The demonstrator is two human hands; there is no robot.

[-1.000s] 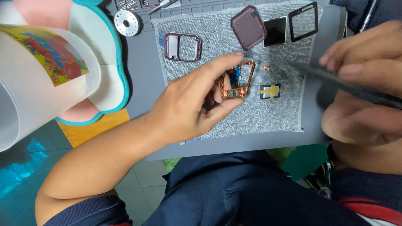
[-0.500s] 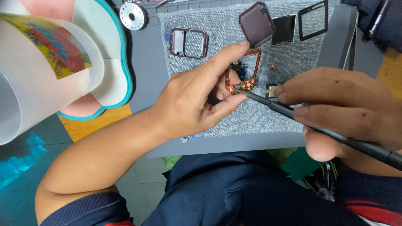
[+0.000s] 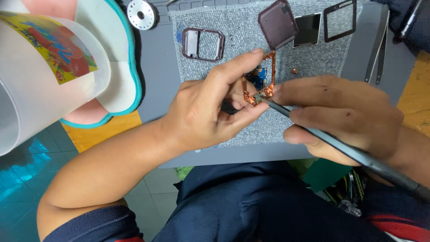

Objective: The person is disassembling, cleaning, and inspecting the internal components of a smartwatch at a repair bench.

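My left hand pinches a small copper-coloured square frame with a blue circuit board inside it, held just above a grey fabric mat. My right hand grips a thin dark screwdriver like a pen. Its tip touches the lower corner of the copper frame. My fingers hide part of the frame.
On the mat lie a dark rectangular bezel, a dark square back cover, a small screen and a thin black frame. Tweezers rest at the right. A round metal disc and a translucent plastic cup stand at the left.
My right hand came in from the right with the screwdriver and brought its tip onto the copper frame. My left hand kept hold of the frame, shifting slightly.
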